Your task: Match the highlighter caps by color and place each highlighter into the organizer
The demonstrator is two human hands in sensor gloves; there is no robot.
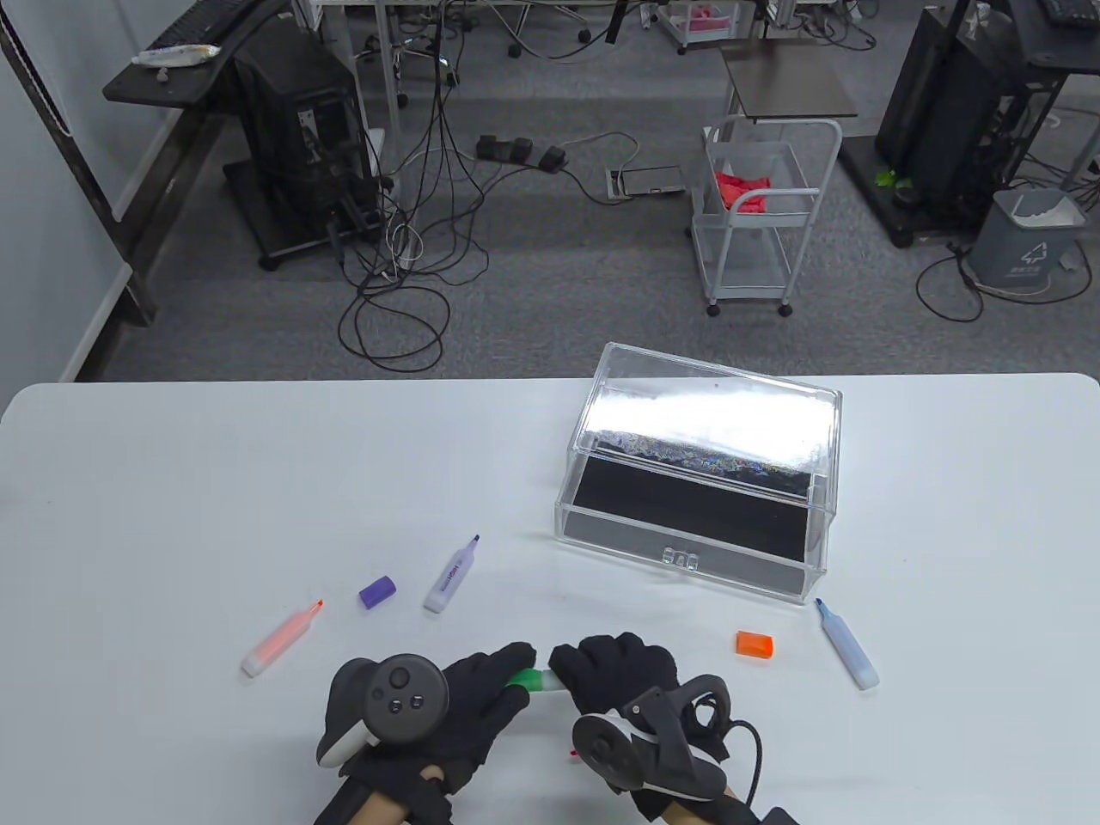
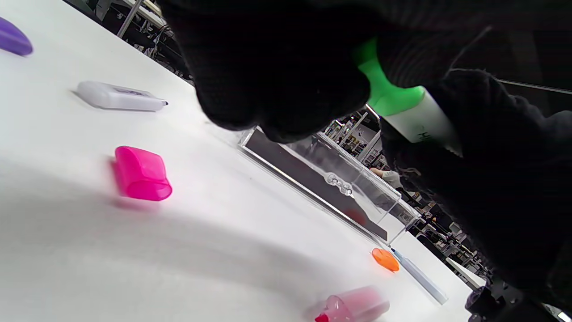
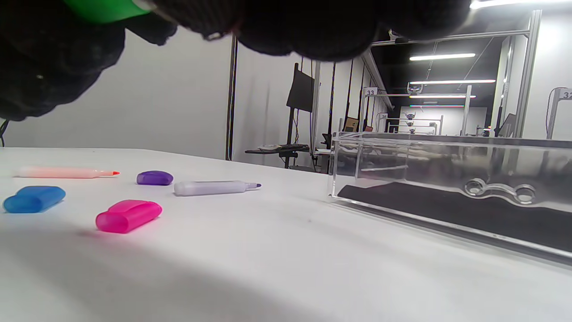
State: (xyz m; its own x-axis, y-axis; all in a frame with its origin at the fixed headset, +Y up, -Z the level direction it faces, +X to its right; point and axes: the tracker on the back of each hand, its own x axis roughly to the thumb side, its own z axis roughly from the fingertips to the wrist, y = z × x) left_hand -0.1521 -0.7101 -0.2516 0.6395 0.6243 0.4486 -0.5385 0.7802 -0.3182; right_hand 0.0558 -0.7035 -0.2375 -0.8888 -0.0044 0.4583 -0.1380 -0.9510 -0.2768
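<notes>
Both hands hold one green highlighter (image 1: 537,681) above the table's near edge. My left hand (image 1: 481,696) grips its green cap (image 2: 384,91); my right hand (image 1: 614,666) grips the pale barrel (image 2: 422,127). The clear organizer (image 1: 698,481) stands open at the back right. Uncapped orange (image 1: 279,640), purple (image 1: 450,576) and blue (image 1: 846,644) highlighters lie on the table. Loose caps lie about: purple (image 1: 376,591), orange (image 1: 755,644), pink (image 3: 128,216), blue (image 3: 34,198). A pink highlighter (image 2: 353,306) lies under my hands.
The white table (image 1: 172,481) ends just behind the organizer. Beyond it on the floor stand a white cart (image 1: 760,215), a grey bin (image 1: 1027,236) and tangled cables (image 1: 404,258).
</notes>
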